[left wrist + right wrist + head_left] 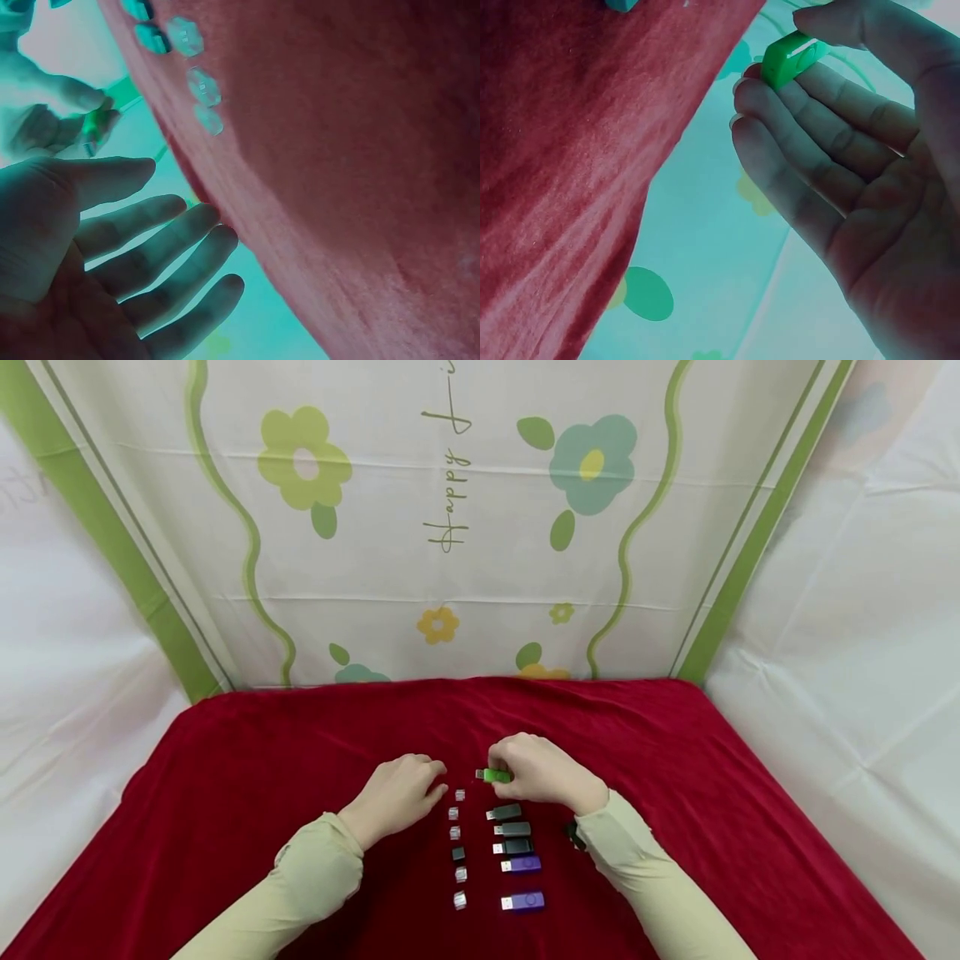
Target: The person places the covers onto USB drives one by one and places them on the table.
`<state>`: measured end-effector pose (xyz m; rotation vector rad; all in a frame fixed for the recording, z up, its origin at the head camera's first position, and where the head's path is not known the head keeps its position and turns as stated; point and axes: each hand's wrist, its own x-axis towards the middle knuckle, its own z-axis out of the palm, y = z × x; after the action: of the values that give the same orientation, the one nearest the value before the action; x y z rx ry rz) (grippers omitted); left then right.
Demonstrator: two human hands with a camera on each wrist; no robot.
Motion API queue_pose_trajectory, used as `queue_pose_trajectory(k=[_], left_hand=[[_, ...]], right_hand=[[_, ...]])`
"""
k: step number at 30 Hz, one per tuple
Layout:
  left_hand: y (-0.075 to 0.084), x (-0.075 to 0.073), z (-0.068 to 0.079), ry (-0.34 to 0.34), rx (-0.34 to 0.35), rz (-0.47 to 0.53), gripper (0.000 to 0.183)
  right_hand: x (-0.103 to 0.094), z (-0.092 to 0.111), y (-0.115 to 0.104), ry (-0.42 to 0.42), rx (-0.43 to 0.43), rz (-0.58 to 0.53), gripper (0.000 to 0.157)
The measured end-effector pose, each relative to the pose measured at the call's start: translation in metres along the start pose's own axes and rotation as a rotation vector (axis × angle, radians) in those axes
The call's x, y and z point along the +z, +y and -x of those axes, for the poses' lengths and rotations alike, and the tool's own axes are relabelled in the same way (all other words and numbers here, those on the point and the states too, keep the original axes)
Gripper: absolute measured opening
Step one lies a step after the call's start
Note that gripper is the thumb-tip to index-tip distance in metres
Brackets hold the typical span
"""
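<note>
My right hand [542, 770] pinches a green USB flash drive [496, 775] between thumb and fingers, its metal plug pointing left. In the right wrist view the green body [791, 60] shows between the thumb and fingertips. My left hand [397, 793] hovers beside the top of a column of small caps, holding nothing, its fingers apart and loosely bent in the left wrist view. Several of these caps are clear, such as the top one [460, 795], and one is black [458, 854]. Right of them lies a column of USB flash drives, grey [504, 812], black [516, 847] and purple [522, 865].
A red velvet cloth [247, 793] covers the table. Behind it hangs a white curtain [480, 568] with flowers and lettering, and white fabric walls stand at both sides. A small dark object [575, 836] lies by the right sleeve, partly hidden.
</note>
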<state>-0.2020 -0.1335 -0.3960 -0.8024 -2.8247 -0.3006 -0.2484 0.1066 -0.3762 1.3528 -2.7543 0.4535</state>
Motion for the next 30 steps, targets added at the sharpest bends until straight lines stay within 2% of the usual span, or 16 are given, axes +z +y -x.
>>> queue_pose_trajectory(k=[5, 11, 22, 30], left_hand=[[-0.002, 0.007, -0.005, -0.015, 0.06, -0.024, 0.009], [-0.003, 0.011, -0.013, -0.046, 0.086, -0.057, 0.012], [0.003, 0.001, -0.029, -0.12, 0.101, -0.01, 0.021], [0.009, -0.001, -0.038, -0.187, 0.083, 0.039, 0.01]], right_hand=[[-0.001, 0.002, -0.001, 0.009, -0.011, 0.019, 0.018], [-0.003, 0.003, -0.002, 0.017, -0.023, 0.035, 0.014], [-0.007, 0.003, 0.0, 0.017, -0.008, 0.051, 0.017], [-0.007, 0.003, 0.001, 0.027, -0.018, 0.058, 0.017]])
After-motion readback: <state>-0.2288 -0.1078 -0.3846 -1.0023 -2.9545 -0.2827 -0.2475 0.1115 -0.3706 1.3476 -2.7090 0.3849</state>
